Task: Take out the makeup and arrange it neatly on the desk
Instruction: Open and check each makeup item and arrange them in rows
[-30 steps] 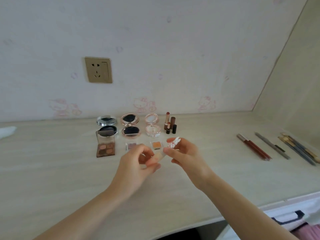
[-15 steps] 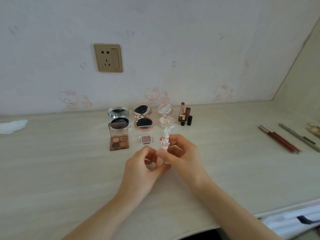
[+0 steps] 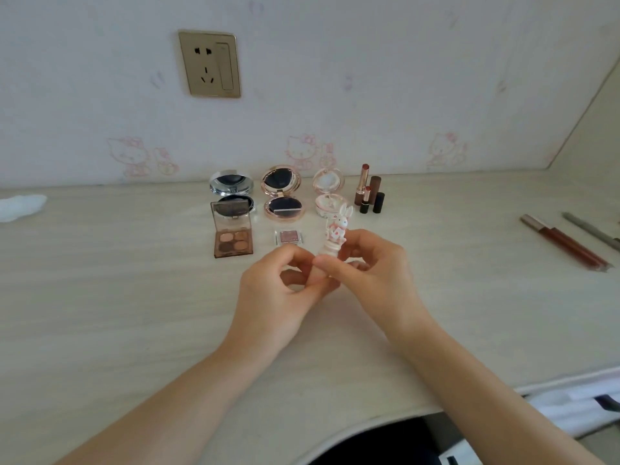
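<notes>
A small white tube of makeup topped with a white rabbit figure in a pink-spotted dress (image 3: 337,238) stands upright above the middle of the pale wood-grain desk (image 3: 100,297), held between both hands. The right hand (image 3: 375,266) curls its fingers and thumb round the tube's lower body, and the left hand (image 3: 278,290) pinches the tube's base from the other side, so the two hands meet on it.

Just behind, toward the desk's back edge, lie a tiny square clear-cased pink eyeshadow (image 3: 289,237) and an open brown four-pan eyeshadow palette (image 3: 233,238). Along the back edge stand an open silver round compact (image 3: 231,193), an open rose-gold round compact (image 3: 282,196), an open pale pink round compact (image 3: 329,194) and a cluster of upright lipsticks with brown and black caps (image 3: 369,194). Near the right edge lie reddish-brown lip pencils (image 3: 563,243) and a grey pencil (image 3: 590,229). A white crumpled tissue (image 3: 20,207) sits at the left edge.
</notes>
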The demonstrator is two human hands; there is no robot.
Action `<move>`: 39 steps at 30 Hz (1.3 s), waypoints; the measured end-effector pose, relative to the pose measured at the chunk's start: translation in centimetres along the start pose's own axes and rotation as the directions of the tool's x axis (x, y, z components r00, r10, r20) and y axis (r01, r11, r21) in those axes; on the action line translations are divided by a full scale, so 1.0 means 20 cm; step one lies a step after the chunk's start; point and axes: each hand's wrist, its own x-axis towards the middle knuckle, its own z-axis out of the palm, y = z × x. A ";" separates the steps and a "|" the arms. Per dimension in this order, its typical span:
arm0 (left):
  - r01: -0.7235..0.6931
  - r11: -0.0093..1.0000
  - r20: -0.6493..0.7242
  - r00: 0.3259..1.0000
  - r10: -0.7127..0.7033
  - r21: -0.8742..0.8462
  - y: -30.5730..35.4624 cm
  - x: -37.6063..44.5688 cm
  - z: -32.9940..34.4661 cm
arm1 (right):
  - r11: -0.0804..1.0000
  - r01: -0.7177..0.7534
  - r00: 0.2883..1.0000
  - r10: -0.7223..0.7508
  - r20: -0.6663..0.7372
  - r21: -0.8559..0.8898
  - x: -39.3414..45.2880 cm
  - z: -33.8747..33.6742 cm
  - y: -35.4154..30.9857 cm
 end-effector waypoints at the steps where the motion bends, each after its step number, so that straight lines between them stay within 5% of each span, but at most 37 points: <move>1: -0.010 1.000 0.016 1.000 0.010 -0.002 0.00 0.00 0.00 | 1.000 -0.012 1.000 0.011 0.009 0.028 0.00 -0.01 0.00; 11: -0.069 0.998 0.082 0.994 0.070 -0.012 -0.01 0.00 0.00 | 0.955 -0.096 0.982 0.046 0.182 0.281 -0.01 -0.04 -0.02; 18: -0.151 0.983 0.066 0.987 0.144 0.107 -0.01 -0.01 0.01 | 0.994 -0.057 0.998 0.054 0.035 0.094 -0.02 -0.02 -0.01; 22: -0.160 0.981 0.043 0.987 0.156 0.108 0.00 -0.02 0.00 | 0.989 -0.055 0.998 0.059 -0.031 0.135 -0.01 -0.03 -0.01; 28: -0.115 0.990 0.033 0.993 0.112 0.079 -0.01 0.00 0.00 | 0.968 -0.038 0.998 0.023 0.063 0.247 -0.02 -0.03 -0.03; 34: -0.134 0.984 0.047 0.990 0.129 0.119 -0.02 -0.01 0.01 | 0.981 -0.029 1.000 0.031 -0.005 0.192 -0.01 -0.02 -0.02; 39: -0.106 0.988 0.032 0.994 0.103 0.113 -0.02 0.00 0.01 | 0.935 -0.080 0.994 0.047 0.103 0.345 -0.02 -0.04 -0.03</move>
